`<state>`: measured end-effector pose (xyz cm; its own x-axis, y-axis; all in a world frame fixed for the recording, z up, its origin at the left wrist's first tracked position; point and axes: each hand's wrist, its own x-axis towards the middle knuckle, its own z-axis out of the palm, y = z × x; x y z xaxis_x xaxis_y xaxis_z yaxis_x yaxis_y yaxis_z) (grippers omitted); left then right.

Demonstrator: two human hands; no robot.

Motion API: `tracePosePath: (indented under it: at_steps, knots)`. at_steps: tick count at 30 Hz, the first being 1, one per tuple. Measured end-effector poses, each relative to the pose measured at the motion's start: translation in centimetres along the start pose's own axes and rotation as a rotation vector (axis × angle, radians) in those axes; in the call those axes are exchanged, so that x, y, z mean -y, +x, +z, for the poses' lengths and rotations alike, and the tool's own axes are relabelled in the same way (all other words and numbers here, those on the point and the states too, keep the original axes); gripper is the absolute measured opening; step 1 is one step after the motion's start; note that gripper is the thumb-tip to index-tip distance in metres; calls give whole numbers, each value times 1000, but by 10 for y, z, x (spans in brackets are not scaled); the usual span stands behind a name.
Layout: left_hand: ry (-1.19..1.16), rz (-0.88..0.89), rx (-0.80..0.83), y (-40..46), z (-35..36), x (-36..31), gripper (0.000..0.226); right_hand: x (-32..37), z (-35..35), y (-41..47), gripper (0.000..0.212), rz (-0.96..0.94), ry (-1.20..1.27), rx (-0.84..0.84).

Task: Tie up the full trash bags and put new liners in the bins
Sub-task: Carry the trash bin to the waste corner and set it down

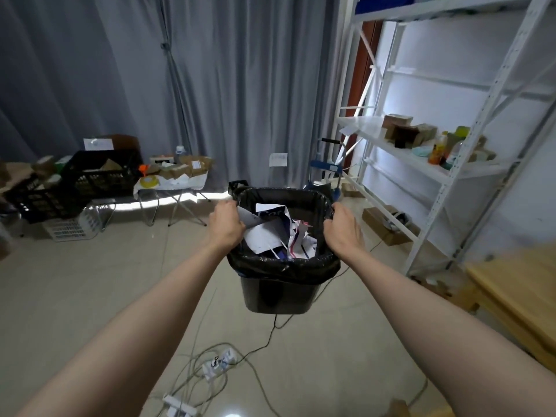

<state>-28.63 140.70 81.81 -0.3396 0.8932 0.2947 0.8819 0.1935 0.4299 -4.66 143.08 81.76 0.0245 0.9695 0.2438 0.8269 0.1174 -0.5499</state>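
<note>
A black rectangular bin (278, 296) hangs in the air in front of me, above the floor. A black trash bag (282, 267) lines it and folds over its rim. White papers and packaging (275, 233) fill the bag. My left hand (226, 225) grips the left rim of the bin and bag. On the opposite rim my right hand (343, 228) holds the bag edge in the same way. Both arms are stretched out forward.
Power strips and cables (216, 364) lie on the tiled floor below the bin. A white metal shelf rack (427, 164) stands at the right, a wooden table (520, 296) at the near right. Black crates (90, 176) and a small folding table (171, 183) stand left by the grey curtain.
</note>
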Motion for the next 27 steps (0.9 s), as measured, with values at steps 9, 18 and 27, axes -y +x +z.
tracePosePath:
  at_steps: [9, 18, 27]
  knots:
    - [-70, 107, 75, 198, 58, -28, 26, 6, 42, 185, 33, 92, -17, -92]
    - [-124, 159, 157, 355, 169, -94, 24, -62, 70, 360, 41, 141, -36, -134]
    - [-180, 138, 201, 546, 284, -205, 23, -143, 76, 592, 33, 172, -90, -142]
